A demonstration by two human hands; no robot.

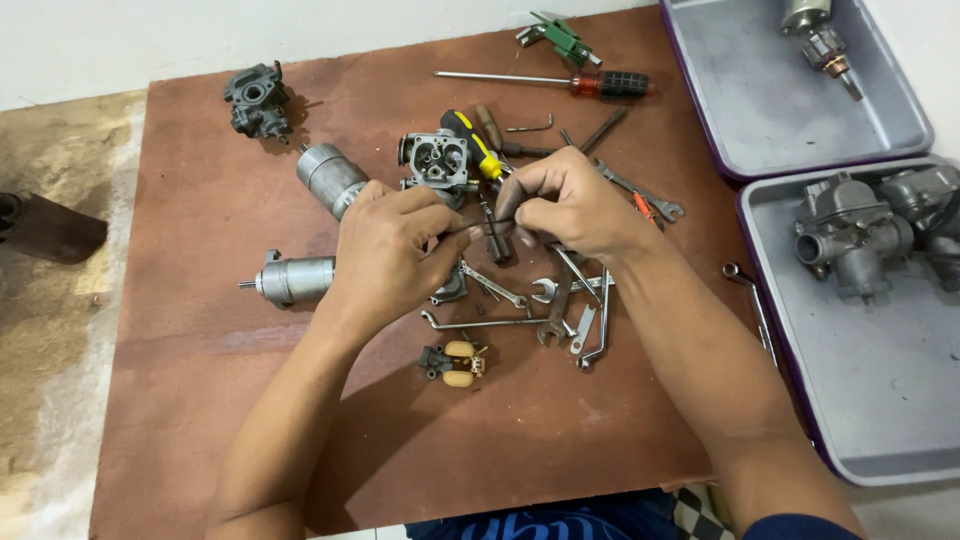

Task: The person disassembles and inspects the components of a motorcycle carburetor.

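Now the small dark slender part (493, 222) lies crosswise between both hands: left hand (392, 252) pinches one end, right hand (570, 208) the other.

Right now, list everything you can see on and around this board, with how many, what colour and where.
board: one, reddish brown, on the floor
carburetor bodies: one dark grey at far left, one silver at centre
cylindrical motors: two, silver, left of the hands
screwdrivers: one red and black handle, far centre; one yellow and black handle by the centre carburetor
green tool: one, far edge
wrenches: several, silver, piled under the hands
float part: one, tan, near centre
trays: two, grey with purple rims, right; far one holds a small motor part, near one holds grey carburetors
left hand and right hand: together pinching a small dark part
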